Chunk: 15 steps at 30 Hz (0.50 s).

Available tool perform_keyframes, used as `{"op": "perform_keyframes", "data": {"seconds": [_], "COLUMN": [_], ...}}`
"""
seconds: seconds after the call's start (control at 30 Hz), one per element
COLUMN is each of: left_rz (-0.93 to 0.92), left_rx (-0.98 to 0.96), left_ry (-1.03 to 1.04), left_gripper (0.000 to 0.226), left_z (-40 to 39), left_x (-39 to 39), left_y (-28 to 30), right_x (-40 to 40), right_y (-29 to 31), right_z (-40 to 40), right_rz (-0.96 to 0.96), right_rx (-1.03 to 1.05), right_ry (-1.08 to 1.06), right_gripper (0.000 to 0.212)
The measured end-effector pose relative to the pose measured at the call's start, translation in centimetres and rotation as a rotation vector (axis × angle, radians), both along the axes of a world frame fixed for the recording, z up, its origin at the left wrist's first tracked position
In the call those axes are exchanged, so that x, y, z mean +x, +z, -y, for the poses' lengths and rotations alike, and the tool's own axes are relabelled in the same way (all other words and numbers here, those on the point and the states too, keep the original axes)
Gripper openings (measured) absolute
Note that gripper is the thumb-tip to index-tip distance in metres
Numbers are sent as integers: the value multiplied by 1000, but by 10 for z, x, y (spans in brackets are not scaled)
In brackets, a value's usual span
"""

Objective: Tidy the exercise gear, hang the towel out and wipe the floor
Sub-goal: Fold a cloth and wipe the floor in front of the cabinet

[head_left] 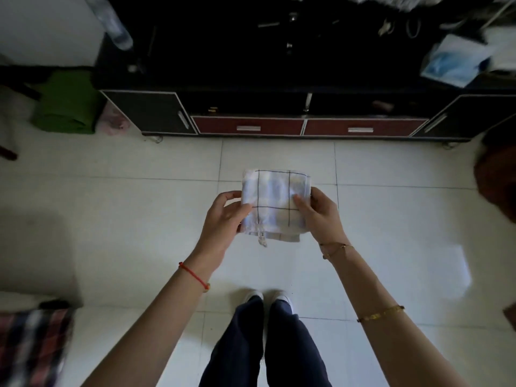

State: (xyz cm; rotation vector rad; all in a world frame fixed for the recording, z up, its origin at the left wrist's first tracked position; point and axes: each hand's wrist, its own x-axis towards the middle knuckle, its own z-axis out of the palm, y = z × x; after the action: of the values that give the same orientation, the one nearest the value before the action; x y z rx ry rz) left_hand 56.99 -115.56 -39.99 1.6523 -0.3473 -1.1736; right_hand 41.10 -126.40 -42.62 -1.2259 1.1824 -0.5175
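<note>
A: Quick one. Where's the cloth?

B: Folded checked cloth (275,205), held up in the air over the tile floor (391,208), in front of the dark cabinet (279,79). Not touching the floor.

A: Grips?

B: Left hand (223,216) pinches the left edge, thumb on top, fingers curled behind. Right hand (321,213) clamps the right edge the same way. Both closed on it — nothing loose.

A: Why two hands, one per side?

B: My guess: keeps the folded square flat and taut so the layers don't drop open. A small loop or tag hangs off the bottom edge.

A: Stage?

B: Looks like getting the cloth ready, either for wiping or for hanging — can't tell which. Floor not being wiped yet.

A: Anything else?

B: Rolled green mat (65,107) on the floor left of the cabinet. Person's feet right below the cloth.
</note>
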Motion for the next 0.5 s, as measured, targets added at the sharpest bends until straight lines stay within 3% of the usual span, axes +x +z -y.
{"op": "perform_keyframes", "data": {"seconds": [0.23,0.5], "left_rz": [51,91], "left_rx": [-79,-153], "left_ry": [-61,-6], "left_gripper": [36,32], "left_z": [-35,-73], "left_x": [7,-5], "left_y": [232,355], "right_x": [4,-9], "right_y": [231,358], "right_z": [-27,-59], "right_rz": [23,99], "right_rx": [-94,-165], "right_ry": [89,187], "right_gripper": [18,14]}}
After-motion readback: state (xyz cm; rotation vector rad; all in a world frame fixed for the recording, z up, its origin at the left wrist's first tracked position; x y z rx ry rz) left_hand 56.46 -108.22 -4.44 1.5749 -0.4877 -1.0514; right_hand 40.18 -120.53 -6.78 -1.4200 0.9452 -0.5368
